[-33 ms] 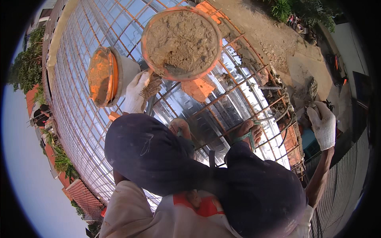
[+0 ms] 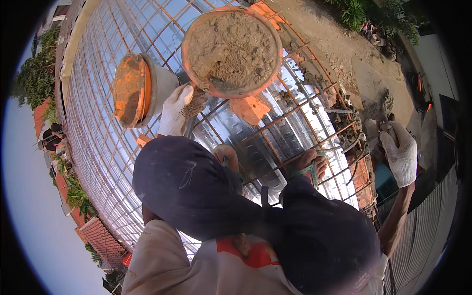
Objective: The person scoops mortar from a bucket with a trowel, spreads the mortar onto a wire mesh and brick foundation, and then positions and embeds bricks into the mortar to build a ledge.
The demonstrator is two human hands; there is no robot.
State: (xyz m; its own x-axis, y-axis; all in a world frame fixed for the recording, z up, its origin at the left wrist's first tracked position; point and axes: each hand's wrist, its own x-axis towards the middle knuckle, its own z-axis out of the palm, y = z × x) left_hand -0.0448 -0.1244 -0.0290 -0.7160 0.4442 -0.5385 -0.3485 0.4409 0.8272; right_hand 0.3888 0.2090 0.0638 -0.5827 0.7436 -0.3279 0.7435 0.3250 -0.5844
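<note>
Orange mortar basin [image 2: 231,93] just beyond left grip [image 2: 176,109], curled against it; right grip [image 2: 400,153], well apart, curled; holds unclear.

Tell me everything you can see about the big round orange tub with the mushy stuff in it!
The round orange tub looks like plastic, with a smeared rim. It is nearly full of lumpy grey-brown stuff that looks like wet mortar, with a hollow on the side nearest the person. It stands mouth up, apparently on the rusty rebar grid, though its underside is hidden. The gloved left hand is at its near-left rim, seemingly touching it.
</note>
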